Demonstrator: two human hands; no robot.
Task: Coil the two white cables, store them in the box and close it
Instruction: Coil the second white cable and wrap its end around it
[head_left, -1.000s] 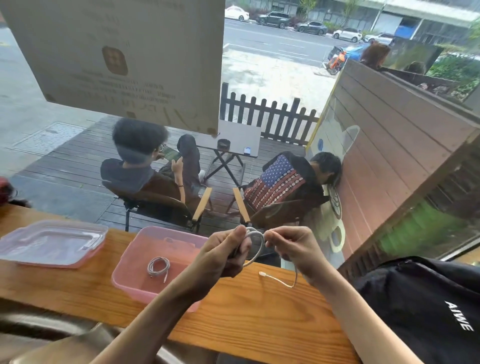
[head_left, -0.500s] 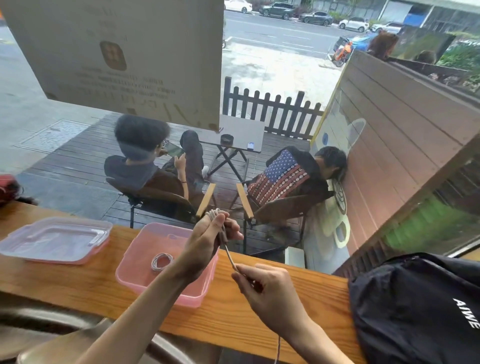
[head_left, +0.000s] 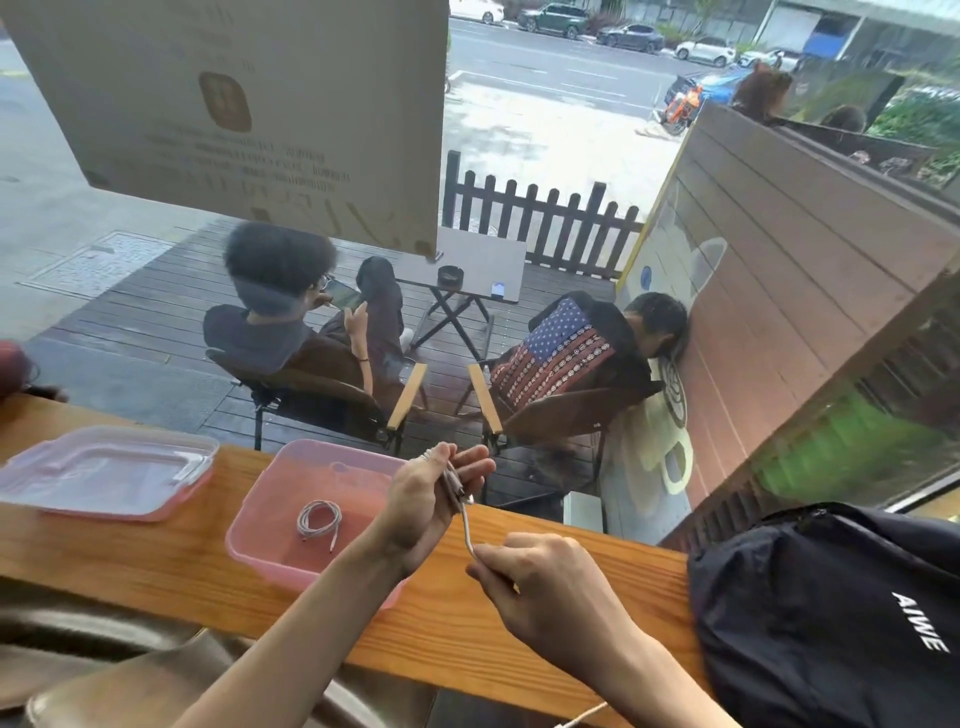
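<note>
Currently the second thin white cable (head_left: 464, 512) is being wound: several loops are held in the left hand (head_left: 426, 501), whose grip is curled round the bundle above the pink translucent plastic box (head_left: 270, 512). A short stretch runs down from there to the right hand (head_left: 540, 587), where it is pinched between thumb and fingertips over the long orange-brown wooden worktop (head_left: 156, 561). A loose tail is seen at the bottom edge, so the winding is judged unfinished. The first coiled white cable (head_left: 319, 519) already lies inside the open box. The clear pink-rimmed plastic lid (head_left: 109, 473) rests on the worktop well to the left, apart from the box. A black fabric bag (head_left: 831, 613) sits at the right. Next, the remaining slack would need to be wrapped on, then the bundle lowered beside the first coil and the lid fetched.
</note>
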